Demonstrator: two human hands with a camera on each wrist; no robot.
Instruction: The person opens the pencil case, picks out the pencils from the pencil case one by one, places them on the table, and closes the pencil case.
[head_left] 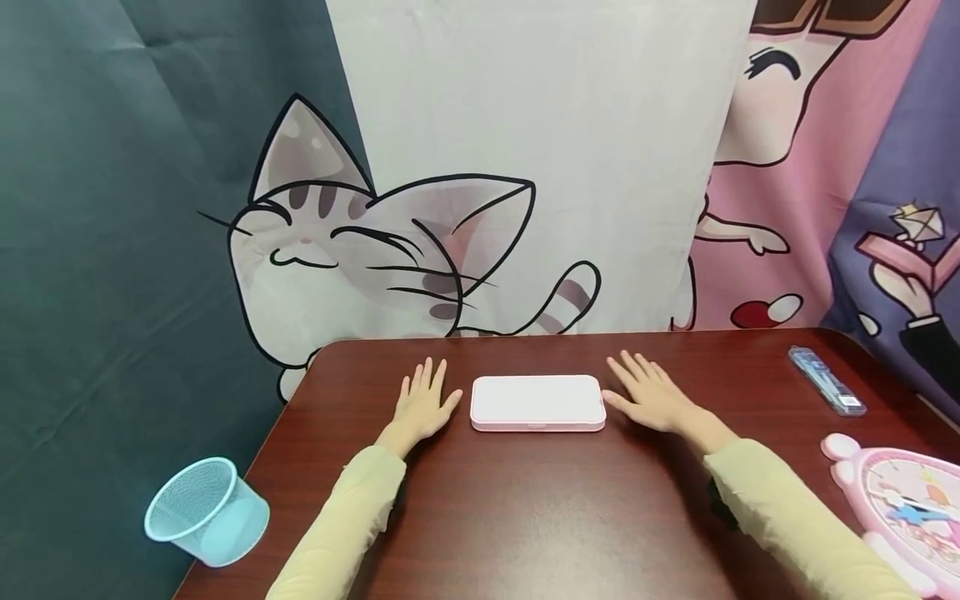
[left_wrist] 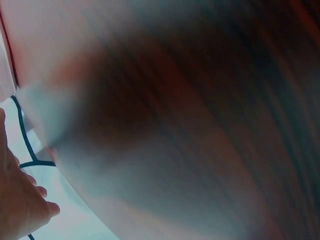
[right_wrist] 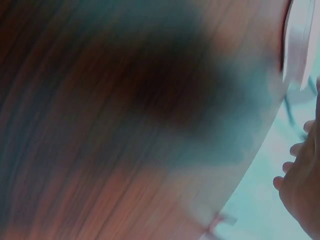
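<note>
One white case (head_left: 537,403) between left grip (head_left: 420,405) and right grip (head_left: 651,397), nearer the right

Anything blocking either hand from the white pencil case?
Nothing visible does. Only tabletop shows between the left hand and the white pencil case. The right hand has its thumb right beside the case's edge; whether it touches isn't clear.

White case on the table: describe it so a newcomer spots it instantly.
Find the reddish-brown table and look toward its far edge. The white case lies there between the left hand and right hand. Unlike the pink clock and blue package at right, it is a plain rounded rectangle with pink edging.
</note>
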